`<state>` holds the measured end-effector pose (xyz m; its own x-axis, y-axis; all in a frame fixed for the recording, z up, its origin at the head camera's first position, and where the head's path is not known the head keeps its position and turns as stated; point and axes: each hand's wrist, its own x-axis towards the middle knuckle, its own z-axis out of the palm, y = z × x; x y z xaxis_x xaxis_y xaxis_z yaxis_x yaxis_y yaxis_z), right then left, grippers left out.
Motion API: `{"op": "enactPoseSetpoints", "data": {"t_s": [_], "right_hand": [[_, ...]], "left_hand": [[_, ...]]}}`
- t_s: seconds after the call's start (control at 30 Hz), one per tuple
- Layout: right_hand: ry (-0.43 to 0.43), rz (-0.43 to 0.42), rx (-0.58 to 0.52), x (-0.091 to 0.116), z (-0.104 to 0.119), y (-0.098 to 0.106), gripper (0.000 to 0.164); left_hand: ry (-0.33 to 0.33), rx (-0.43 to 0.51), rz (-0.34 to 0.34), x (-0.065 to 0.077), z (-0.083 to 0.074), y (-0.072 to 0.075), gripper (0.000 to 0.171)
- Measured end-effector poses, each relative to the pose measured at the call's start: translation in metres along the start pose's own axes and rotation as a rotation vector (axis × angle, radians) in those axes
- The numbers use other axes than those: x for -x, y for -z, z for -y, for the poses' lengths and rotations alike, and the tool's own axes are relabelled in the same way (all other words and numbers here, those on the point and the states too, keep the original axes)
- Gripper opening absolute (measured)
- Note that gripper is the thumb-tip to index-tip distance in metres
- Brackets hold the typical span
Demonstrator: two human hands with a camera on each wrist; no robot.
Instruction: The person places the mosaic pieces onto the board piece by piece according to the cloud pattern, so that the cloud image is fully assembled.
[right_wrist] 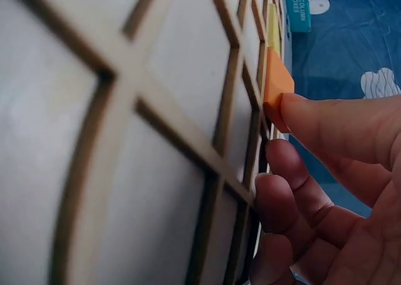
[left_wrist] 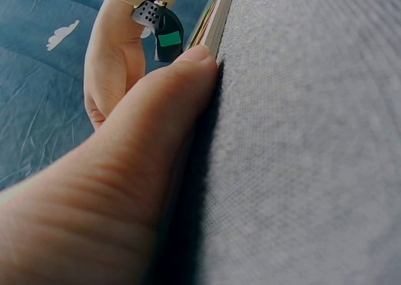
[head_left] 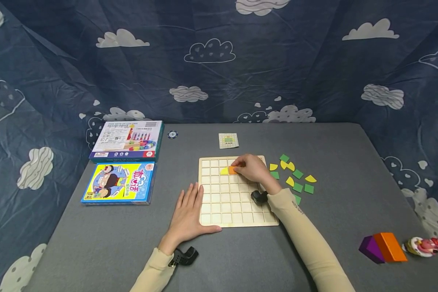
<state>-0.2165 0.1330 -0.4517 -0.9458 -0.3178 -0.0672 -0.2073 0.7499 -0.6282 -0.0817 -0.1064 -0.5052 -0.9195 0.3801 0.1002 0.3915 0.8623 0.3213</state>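
Observation:
A pale wooden grid board lies flat on the grey table. My left hand rests along its left edge with fingers straight, the thumb against the near edge. Over the board's upper part, my right hand pinches an orange square tile at a cell. In the right wrist view the thumb lies on that orange tile, tilted at the grid. Just left of it a yellow quarter-round tile sits in a cell. The left wrist view shows the left thumb touching the board's edge.
Loose green squares and yellow quarter-round pieces lie right of the board. A small pattern card lies beyond it. Two boxes stand at left, near a poker chip. Orange and purple blocks and a figurine are at right.

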Motion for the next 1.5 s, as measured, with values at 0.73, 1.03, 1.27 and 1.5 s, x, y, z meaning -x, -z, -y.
{"op": "enactPoseSetpoints", "data": {"t_s": [0.73,1.03,1.27,1.5], "right_hand": [[-0.028,-0.023,-0.026,0.001,-0.003,-0.002,0.008],[0.034,0.030,-0.037,0.009,-0.005,0.000,0.019],[0.072,-0.008,-0.103,0.019,-0.011,0.003,0.016],[0.037,-0.098,-0.135,0.032,-0.023,0.016,0.017]], "left_hand": [[-0.009,0.001,-0.014,0.000,0.001,-0.002,0.128],[0.006,0.003,-0.001,0.001,0.001,0.000,0.128],[0.001,0.010,-0.015,0.000,0.000,0.000,0.127],[-0.003,0.014,-0.018,0.000,0.000,-0.001,0.128]]}}
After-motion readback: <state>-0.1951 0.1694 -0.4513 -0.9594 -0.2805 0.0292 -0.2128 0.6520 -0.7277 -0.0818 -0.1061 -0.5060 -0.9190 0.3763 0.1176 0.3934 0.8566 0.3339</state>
